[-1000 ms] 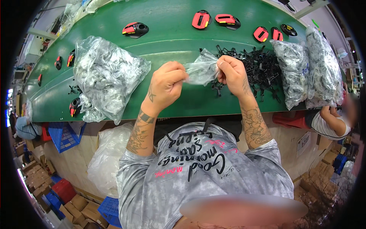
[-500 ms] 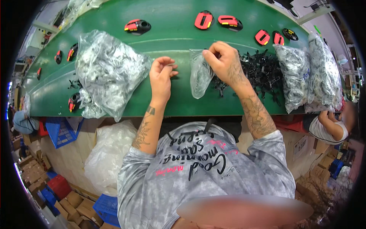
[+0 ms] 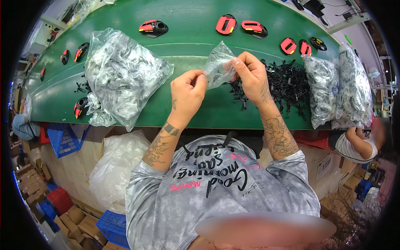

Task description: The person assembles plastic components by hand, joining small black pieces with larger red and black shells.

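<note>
Between my hands, above the green table (image 3: 187, 112), is a small clear plastic bag (image 3: 219, 66). My left hand (image 3: 188, 92) pinches its left edge between thumb and fingers. On its other side my right hand (image 3: 251, 77) grips it in the same way. I cannot make out whether anything is inside the bag. A pile of small black plastic parts (image 3: 287, 85) lies beside and behind my right hand. To the left of my left hand rests a large clear bag (image 3: 125, 71) filled with small wrapped pieces.
Two filled clear bags (image 3: 320, 91) stand right of the black parts. Red-and-black oval devices (image 3: 153, 28) are spread along the table's far side and left end. Blue crates (image 3: 112, 227) and a white plastic sack (image 3: 118, 166) sit below the near edge. Another person (image 3: 358, 141) is at the right.
My left hand has moved right and closed on the small bag, which only my right hand held before. The bag is now raised and turned between both hands.
</note>
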`<control>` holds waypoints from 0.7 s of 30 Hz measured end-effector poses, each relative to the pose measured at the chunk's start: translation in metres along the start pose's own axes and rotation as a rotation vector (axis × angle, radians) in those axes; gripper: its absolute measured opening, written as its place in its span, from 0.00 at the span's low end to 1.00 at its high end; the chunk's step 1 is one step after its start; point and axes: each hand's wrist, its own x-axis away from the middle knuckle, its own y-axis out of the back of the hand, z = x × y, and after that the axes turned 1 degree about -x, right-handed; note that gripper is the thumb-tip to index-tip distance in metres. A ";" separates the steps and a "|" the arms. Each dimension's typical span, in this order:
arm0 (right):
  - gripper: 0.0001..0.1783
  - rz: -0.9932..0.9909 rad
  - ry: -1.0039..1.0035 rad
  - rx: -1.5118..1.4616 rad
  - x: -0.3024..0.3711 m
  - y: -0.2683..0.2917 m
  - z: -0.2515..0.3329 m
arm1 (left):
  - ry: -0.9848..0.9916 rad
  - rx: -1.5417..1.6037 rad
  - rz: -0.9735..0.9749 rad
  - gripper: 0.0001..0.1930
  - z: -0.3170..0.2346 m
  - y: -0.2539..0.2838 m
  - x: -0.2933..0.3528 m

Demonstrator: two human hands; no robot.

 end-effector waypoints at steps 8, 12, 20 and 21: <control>0.14 -0.136 0.066 0.220 0.008 0.002 -0.018 | 0.219 0.454 0.231 0.10 0.036 -0.014 -0.011; 0.13 -0.201 0.083 0.470 0.017 0.006 -0.021 | 0.080 0.264 0.348 0.10 0.030 -0.003 -0.011; 0.13 -0.104 -0.001 0.113 0.015 0.004 -0.046 | 0.118 0.548 0.192 0.12 0.040 -0.006 -0.015; 0.12 -0.168 0.018 0.050 0.014 0.010 -0.050 | 0.117 0.549 0.195 0.12 0.042 -0.001 -0.017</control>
